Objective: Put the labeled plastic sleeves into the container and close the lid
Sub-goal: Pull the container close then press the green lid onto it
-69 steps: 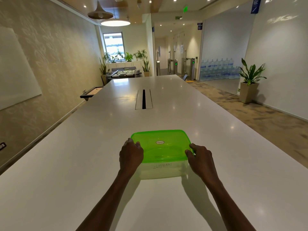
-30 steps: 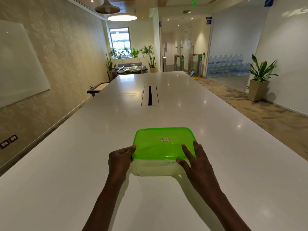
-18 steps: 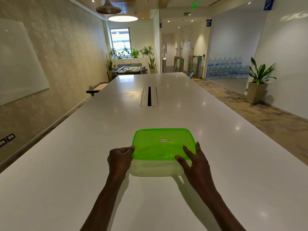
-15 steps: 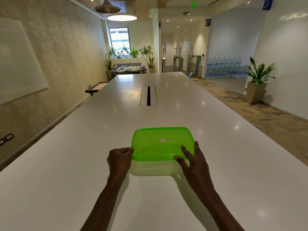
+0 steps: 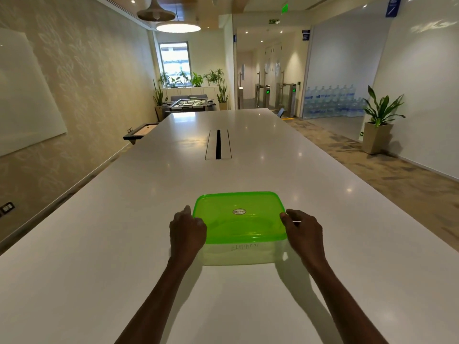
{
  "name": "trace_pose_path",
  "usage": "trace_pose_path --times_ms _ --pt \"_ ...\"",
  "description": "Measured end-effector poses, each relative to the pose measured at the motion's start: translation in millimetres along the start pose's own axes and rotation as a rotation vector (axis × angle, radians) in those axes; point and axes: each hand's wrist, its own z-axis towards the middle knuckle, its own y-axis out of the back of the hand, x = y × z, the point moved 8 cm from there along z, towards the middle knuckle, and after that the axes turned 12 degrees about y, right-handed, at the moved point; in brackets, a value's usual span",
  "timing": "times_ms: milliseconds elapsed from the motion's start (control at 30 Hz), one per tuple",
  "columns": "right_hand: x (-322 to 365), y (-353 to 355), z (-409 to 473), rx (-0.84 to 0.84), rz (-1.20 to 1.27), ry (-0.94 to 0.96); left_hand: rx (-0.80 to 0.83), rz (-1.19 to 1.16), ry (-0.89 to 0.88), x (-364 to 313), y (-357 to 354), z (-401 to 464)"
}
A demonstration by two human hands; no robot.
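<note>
A long white surface (image 5: pixel 99 244) fills the lower part of the frame. In the lower middle sits a see-through container (image 5: pixel 238 254) with a bright green lid (image 5: pixel 238 219) on top. The lid has a small round sticker in the middle, and some writing shows on the near wall of the container.

The left hand (image 5: pixel 187 232) is at the left side of the container. Its fingers are curled over the left edge of the lid and it holds that edge. The container lies just to the right of this hand and touches it.

The right hand (image 5: pixel 304 232) is at the right side. Its fingers are curled at the right edge of the lid and it holds that edge too. The container sits between the two hands.
</note>
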Motion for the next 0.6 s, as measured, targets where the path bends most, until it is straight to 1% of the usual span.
trace_pose_path --times_ms 67,167,233,300,400,467,600 --pt "-14 -3 15 0.035 0.033 -0.117 0.015 0.1 -0.092 -18 -9 3" --pt "-32 -12 32 0.072 0.206 -0.281 0.056 0.269 -0.144 -35 -27 6" --pt "-40 -18 37 0.093 0.309 -0.371 0.037 0.436 -0.253 -47 -40 5" --pt "-43 -24 39 0.112 0.405 -0.431 0.058 0.522 -0.326 -58 -56 3" --pt "-48 -29 39 0.119 0.468 -0.461 0.161 0.508 -0.353 -73 -77 0" --pt "-50 -30 39 0.11 0.447 -0.447 0.216 0.526 -0.348 -78 -90 -3" --pt "-54 -29 42 0.046 0.374 -0.403 0.261 0.594 -0.352 -84 -108 -6"
